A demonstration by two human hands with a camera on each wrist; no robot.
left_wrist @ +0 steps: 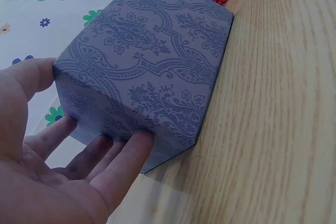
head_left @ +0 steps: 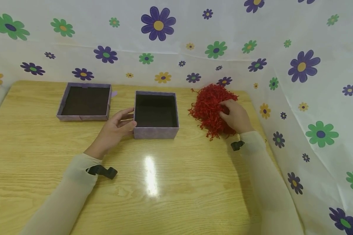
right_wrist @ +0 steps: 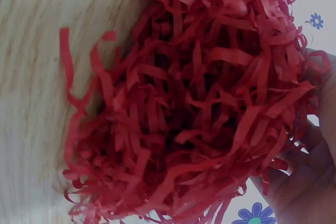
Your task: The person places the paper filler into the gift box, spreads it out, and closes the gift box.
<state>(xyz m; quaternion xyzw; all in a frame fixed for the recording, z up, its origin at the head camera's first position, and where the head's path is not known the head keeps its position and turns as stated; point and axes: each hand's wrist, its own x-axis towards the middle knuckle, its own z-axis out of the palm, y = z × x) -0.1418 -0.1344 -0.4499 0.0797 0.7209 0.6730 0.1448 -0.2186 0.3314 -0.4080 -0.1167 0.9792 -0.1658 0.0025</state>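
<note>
No readable text, brand, label, number or sign in any view; none on the box, the tray, the shreds, the table, the cloth

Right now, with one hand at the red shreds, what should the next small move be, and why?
Probably gather a clump of red shreds with the right hand and lift it toward the deep box: that hand is at the pile, the left hand touches the box's side, and no red shows inside it.
</note>
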